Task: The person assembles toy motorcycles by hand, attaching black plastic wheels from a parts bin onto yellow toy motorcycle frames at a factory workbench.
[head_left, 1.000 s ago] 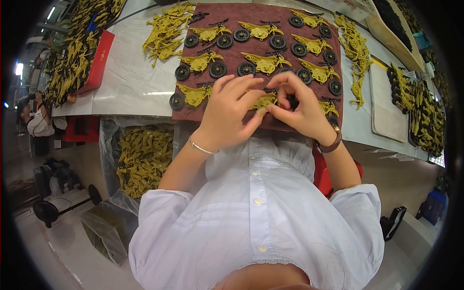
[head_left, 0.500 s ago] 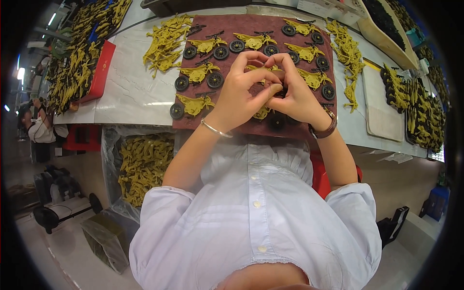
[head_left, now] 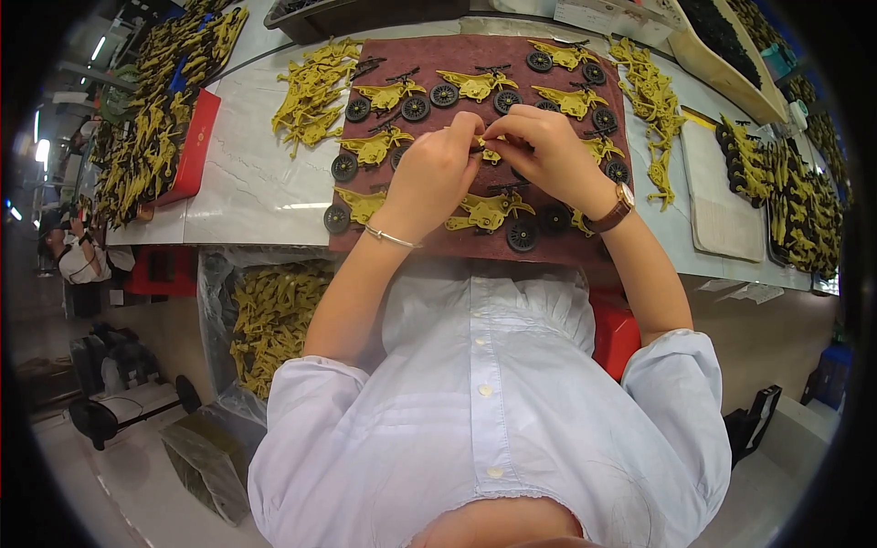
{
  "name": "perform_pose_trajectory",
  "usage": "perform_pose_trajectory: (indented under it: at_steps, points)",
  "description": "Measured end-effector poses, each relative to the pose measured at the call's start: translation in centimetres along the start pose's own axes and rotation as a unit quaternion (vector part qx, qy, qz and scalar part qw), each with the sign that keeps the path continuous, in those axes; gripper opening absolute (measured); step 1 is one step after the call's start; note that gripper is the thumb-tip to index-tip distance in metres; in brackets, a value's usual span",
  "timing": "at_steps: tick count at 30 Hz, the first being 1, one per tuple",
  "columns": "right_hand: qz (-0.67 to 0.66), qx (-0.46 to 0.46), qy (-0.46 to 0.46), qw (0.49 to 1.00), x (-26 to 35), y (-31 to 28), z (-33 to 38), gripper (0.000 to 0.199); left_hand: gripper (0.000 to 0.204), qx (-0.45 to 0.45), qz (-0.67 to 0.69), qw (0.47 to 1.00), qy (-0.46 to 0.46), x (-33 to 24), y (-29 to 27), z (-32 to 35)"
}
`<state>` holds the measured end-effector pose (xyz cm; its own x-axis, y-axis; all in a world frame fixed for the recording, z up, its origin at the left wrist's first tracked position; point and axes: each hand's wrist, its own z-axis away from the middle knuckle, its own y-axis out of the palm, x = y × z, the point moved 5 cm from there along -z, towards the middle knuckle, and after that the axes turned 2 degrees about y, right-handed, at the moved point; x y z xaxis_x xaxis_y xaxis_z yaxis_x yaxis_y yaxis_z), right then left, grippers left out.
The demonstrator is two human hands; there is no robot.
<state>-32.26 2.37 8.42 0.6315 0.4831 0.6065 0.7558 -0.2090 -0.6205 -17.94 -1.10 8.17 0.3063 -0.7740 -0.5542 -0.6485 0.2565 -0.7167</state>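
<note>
Hidden/unclear first: the small yellow part (head_left: 491, 152) is mostly covered by fingers, only a sliver shows btwn the two hands, so its exact shape can't be told. Left hand (head_left: 437, 173) seen from the back, palm side not visible. Wheels & frames under both hands are partly blocked. Top edge of the view cuts off a dark tray (head_left: 365, 14); far right things bend & blur toward the rim.

Left hand is closed in a pinch, fingertips on the yellow part's left end. Right hand (head_left: 548, 155) also curled shut, thumb & forefinger pinching the same part from the right. So the part sits btwn both sets of fingertips, held above the maroon mat (head_left: 566, 247), roughly over its middle.

On the mat: rows of yellow toy motorbike bodies w/ black wheels, one bike (head_left: 489, 212) just below the hands, near the wrists. Left wrist has a thin bracelet (head_left: 388, 237), right wrist a watch (head_left: 614, 208). Loose pile of yellow parts (head_left: 311, 91) lies left of the mat on the white table (head_left: 247, 183). Clear bag of more yellow parts (head_left: 274, 320) hangs below the table edge.
</note>
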Motion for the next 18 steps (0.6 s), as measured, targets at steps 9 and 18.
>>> perform_pose_trajectory:
  at_steps: [9,18]
  points:
    - [0.077,0.098,0.007,0.992,-2.3,2.6,0.8,0.009,0.042,0.086,-0.161,0.978,0.098,1.8,1.6,1.3]
    - [0.142,0.113,0.018,0.983,-1.6,3.1,1.6,0.01,0.05,0.106,-0.142,0.981,0.077,2.2,1.8,1.6]
